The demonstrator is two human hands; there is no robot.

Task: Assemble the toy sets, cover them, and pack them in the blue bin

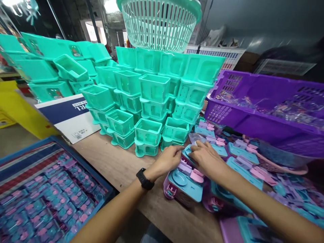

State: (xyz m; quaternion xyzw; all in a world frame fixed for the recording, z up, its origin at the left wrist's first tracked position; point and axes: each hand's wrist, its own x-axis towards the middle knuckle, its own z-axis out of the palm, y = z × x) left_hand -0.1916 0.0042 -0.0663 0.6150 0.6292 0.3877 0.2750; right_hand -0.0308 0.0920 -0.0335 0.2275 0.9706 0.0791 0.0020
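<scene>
Blue toy tray [188, 152] at the near edge of the wooden table [121, 165], long axis running left to right, pinched between both hands: left hand [168, 160] closed on its left end, right hand [206, 158] pressing fingertips on top, slightly nearer. Teal bins [148, 131] stacked just behind, purple crate [253, 108] to the right

Teal tubs, a purple crate and a blue tray around the wooden surface [121, 168]

Stacks of teal tubs [152, 101] stand at the back of the surface, with a teal slotted basket [159, 23] above them. A purple crate [265, 111] holding clear packets sits on the right, over a pink basket [275, 165]. A white and navy box [68, 116] lies at left, by a yellow bin [17, 108]. A blue tray [53, 192] of small pieces sits lower left.
</scene>
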